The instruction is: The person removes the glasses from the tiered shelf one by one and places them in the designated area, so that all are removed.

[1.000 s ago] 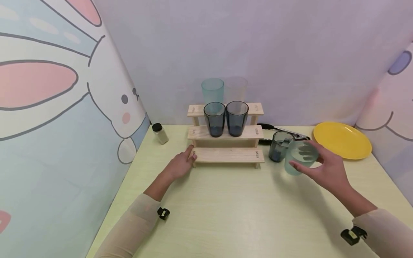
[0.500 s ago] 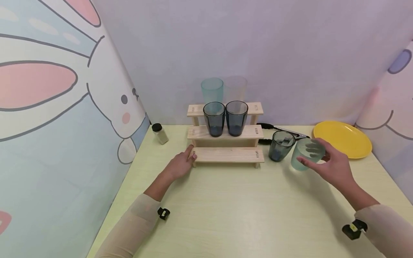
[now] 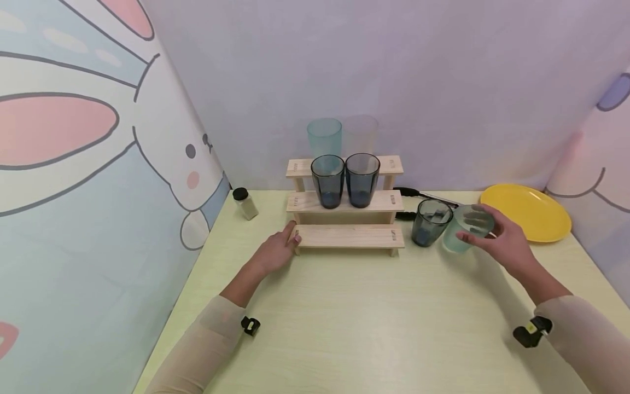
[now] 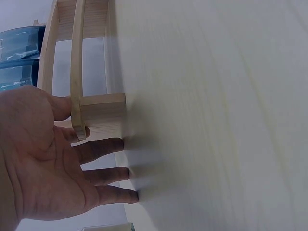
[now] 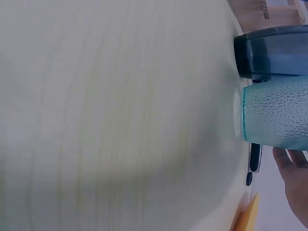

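My left hand [image 3: 275, 251] holds the left end of the lowest step of a three-step wooden rack [image 3: 349, 236], thumb and index finger about the board end [image 4: 77, 115]. The other fingers [image 4: 108, 174] stretch toward the tabletop. My right hand [image 3: 507, 243] grips a pale green textured glass [image 3: 467, 230] by its side, upright and low at the table. Left of it, close by, stands a dark grey glass [image 3: 430, 221]. In the right wrist view the green glass [image 5: 276, 113] appears beside the grey glass [image 5: 274, 53]; whether its base touches the table I cannot tell.
Two dark glasses [image 3: 328, 183] stand on the middle step. A turquoise glass [image 3: 324, 137] and a clear one [image 3: 361, 134] are on the top step. Black-handled tongs [image 3: 408, 192] lie behind the grey glass, a yellow plate [image 3: 526, 213] at right, a black-capped jar [image 3: 245, 203] at left.
My right hand has carried the green glass slightly right and back, then down toward the table beside the grey glass. My left hand has stayed at the rack.
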`<state>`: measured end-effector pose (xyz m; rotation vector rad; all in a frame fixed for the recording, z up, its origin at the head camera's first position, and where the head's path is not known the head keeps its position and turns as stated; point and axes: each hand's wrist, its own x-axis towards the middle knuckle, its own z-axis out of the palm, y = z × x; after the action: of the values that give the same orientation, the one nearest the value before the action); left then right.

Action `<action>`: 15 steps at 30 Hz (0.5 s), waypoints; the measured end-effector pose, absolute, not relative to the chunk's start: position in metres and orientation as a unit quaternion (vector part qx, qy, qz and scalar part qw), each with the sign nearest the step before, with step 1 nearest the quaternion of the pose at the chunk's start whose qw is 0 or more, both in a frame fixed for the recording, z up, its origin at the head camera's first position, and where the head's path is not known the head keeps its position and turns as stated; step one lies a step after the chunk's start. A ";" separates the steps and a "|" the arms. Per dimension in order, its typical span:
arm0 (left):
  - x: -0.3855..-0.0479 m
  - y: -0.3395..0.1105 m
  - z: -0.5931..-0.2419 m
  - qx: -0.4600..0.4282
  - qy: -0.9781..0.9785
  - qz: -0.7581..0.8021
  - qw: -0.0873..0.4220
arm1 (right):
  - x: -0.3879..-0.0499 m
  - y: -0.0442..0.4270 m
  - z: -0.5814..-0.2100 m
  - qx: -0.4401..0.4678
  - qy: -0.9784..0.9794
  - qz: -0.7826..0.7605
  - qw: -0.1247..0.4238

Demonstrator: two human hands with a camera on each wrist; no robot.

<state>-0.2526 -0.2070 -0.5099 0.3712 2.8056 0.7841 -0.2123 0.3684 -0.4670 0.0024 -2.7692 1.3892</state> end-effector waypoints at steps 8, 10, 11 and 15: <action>-0.248 -0.205 -0.503 0.128 0.953 0.254 0.099 | -0.225 0.373 -0.468 0.001 -0.883 0.468 -0.013; -0.245 -0.199 -0.494 0.111 0.950 0.267 0.114 | -0.228 0.373 -0.470 0.000 -0.882 0.471 -0.019; -0.242 -0.197 -0.488 0.109 0.948 0.272 0.121 | -0.229 0.373 -0.471 -0.002 -0.882 0.471 -0.021; -0.246 -0.199 -0.494 0.113 0.948 0.271 0.120 | -0.232 0.372 -0.474 -0.005 -0.881 0.472 -0.027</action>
<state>-0.2457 -0.1993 -0.4936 0.3305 2.7702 0.7919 -0.2323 0.3723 -0.4738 -0.0153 -2.8166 1.5102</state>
